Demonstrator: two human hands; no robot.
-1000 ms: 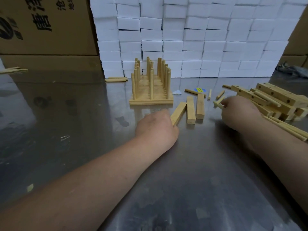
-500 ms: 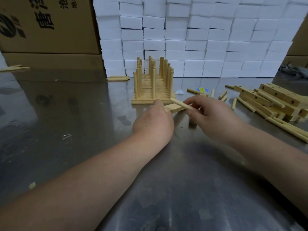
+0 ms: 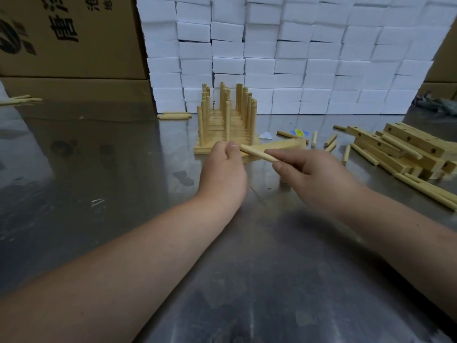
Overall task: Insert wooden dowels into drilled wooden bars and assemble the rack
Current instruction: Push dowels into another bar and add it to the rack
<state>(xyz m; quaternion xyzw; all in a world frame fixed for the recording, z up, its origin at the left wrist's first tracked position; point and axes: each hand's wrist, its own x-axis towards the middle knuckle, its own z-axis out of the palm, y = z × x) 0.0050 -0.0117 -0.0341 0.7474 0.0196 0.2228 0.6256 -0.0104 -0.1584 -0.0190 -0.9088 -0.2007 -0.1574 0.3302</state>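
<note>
- Head view: left hand (image 3: 223, 167) grips a drilled bar (image 3: 279, 147) just in front of a finished rack (image 3: 226, 120); right hand (image 3: 311, 174) pinches a dowel (image 3: 257, 154), apparently not yet seated.
- Many bars (image 3: 405, 149) lie unassembled on the desk (image 3: 247, 268).

On the steel tabletop (image 3: 103, 199), the left hand (image 3: 222, 169) curls round one end of a wooden bar (image 3: 279, 147), which reaches away to the right just in front of a finished rack (image 3: 227, 125) of upright pegs. The right hand (image 3: 316, 179) pinches a dowel (image 3: 257, 154) between thumb and fingers, its free tip close to the left thumb, above the bar. To the right lies a pile of drilled bars (image 3: 410, 147) with loose dowels (image 3: 331, 142) scattered near it. Stacked white boxes (image 3: 284, 53) form the back wall, and cardboard cartons (image 3: 69, 38) stand at far left.
</note>
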